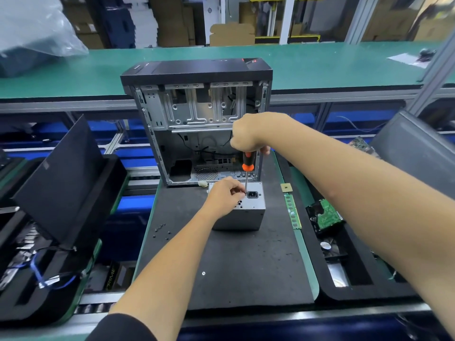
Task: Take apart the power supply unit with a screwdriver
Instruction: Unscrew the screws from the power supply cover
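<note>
Head view: the right hand (248,136) is clenched in a full fist round the top of the orange-and-black-handled screwdriver (247,166), its thin steel shaft running straight down to a screw just left of the black mains socket (252,194). The left hand (222,196) lies curled over the top left of the grey sheet-metal power supply box (242,210), fingertips pinched near the tip; whether they grip a screw I cannot tell. That box stands on the black foam mat (221,262), just in front of the open black-and-silver computer tower case (197,114). It looks stiff and fairly heavy with sharp folded edges, so it is best steadied flat-palmed on its top and sides, well away from the vent holes. Small black screws (161,231) lie loose on the mat to the left. A green memory stick (292,211) lies to the right. The only readable writing is "PRIME" on a dark box (111,276) at lower left.
</note>
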The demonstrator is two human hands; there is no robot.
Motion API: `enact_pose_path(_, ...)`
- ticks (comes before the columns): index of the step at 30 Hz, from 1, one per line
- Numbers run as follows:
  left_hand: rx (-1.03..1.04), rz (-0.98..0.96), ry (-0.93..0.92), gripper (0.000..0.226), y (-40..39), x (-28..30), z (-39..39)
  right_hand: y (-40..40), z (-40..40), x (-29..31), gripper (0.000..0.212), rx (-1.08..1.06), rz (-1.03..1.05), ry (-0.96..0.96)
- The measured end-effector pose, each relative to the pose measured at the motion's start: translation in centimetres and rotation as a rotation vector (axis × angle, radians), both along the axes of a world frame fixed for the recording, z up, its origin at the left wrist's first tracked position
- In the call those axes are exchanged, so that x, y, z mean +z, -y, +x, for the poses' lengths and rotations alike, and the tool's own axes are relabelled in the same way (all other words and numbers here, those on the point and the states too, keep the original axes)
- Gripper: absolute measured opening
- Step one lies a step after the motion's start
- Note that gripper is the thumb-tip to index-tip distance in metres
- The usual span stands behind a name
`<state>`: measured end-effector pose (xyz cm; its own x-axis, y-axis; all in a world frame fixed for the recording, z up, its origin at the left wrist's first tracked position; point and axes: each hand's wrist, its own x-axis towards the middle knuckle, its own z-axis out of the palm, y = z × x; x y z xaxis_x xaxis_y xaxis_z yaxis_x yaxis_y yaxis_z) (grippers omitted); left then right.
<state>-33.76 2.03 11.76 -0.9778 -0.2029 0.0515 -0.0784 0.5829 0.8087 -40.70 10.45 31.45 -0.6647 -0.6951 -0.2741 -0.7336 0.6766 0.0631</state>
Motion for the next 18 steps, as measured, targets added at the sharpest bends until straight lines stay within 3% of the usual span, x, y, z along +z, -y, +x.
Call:
enact_pose_path(3,0.009,0.017,-0.002,0.011,0.0,-0.1,0.0,0.3,-0.2,0.0,0.033,0.051,0.105,-0.041)
enact_pose_path(9,0.005,-0.015,0.005,0.012,0.0,0.0,-0.1,0.2,-1.2,-0.2,0.035,0.193,0.125,-0.01)
enact_pose_path(14,0.005,0.012,0.003,0.011,0.1,-0.1,-0.2,0.3,-1.1,-0.6,0.019,0.34,0.027,0.007)
enact_pose_path(18,0.028,-0.019,-0.005,0.008,-0.1,-0.3,-0.1,-0.1,-1.2,-0.8,0.011,0.299,-0.089,0.028)
